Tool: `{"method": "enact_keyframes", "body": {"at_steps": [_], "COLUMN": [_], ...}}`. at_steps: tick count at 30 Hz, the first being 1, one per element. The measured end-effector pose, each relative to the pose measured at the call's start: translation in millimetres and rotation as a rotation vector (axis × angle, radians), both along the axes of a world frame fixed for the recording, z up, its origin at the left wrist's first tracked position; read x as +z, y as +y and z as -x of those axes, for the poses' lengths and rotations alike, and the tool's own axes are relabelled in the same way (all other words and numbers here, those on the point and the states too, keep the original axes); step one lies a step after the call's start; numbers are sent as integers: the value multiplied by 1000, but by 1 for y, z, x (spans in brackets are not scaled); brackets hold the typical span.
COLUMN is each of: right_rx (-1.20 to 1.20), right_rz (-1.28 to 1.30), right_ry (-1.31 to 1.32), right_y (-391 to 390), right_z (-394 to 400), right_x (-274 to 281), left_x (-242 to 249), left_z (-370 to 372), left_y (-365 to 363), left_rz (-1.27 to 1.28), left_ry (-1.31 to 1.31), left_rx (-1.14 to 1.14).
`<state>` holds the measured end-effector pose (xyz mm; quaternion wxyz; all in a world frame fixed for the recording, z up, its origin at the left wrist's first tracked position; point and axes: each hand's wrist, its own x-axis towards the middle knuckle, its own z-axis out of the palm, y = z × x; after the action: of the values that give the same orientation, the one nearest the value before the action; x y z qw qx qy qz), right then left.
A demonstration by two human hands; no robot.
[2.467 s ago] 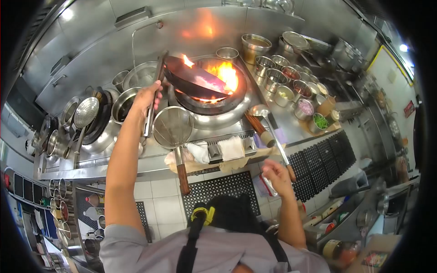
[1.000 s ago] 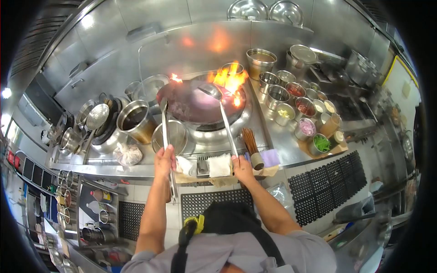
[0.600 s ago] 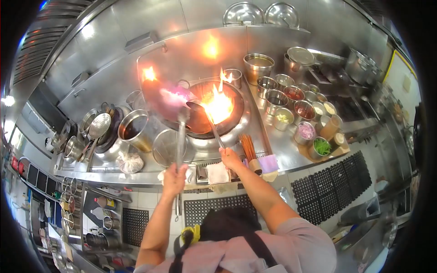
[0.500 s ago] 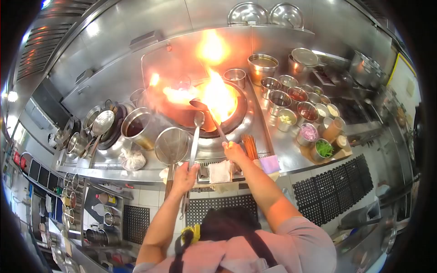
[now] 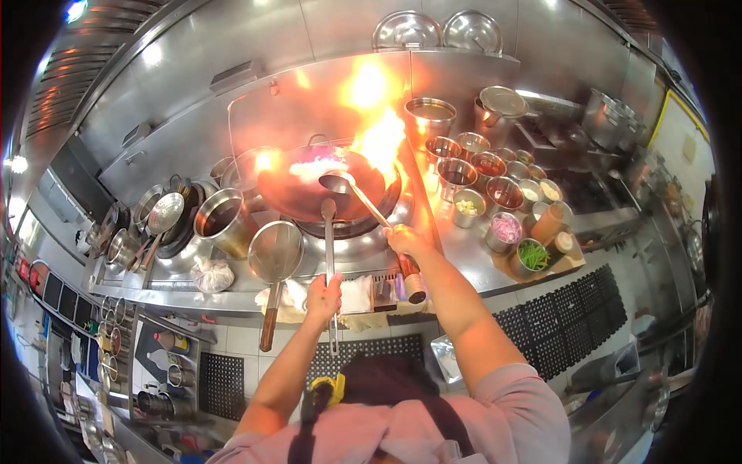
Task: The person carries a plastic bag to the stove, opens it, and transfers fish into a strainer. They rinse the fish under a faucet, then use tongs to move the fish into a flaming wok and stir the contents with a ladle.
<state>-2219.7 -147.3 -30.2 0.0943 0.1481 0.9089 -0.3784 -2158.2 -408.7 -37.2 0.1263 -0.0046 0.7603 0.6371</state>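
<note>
There are two upright lids (image 5: 473, 32), one ladle (image 5: 335, 183), one mesh strainer (image 5: 276, 251) and one whitish bag (image 5: 212, 276).

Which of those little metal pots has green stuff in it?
The pot closest to the front edge of the counter, next to the one with pink bits. It's the only one filled with green bits.

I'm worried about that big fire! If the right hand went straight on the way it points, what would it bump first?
Besides the ladle it holds, the right hand would probably meet the wok first. Flames rise close by; depth is hard to judge.
</note>
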Motion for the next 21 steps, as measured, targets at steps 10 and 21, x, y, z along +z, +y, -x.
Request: {"method": "enact_keyframes", "body": {"at_steps": [10, 21], "right_rx": [70, -53], "right_rz": [-30, 82], "right_ry": [-130, -114], "right_y": [-10, 3], "right_z": [34, 52], "right_x": [-27, -64], "left_x": [37, 32], "left_z": [-3, 11], "left_y": [-2, 19], "left_rz": [132, 230], "left_ry": [202, 241], "left_rx": [32, 84]}}
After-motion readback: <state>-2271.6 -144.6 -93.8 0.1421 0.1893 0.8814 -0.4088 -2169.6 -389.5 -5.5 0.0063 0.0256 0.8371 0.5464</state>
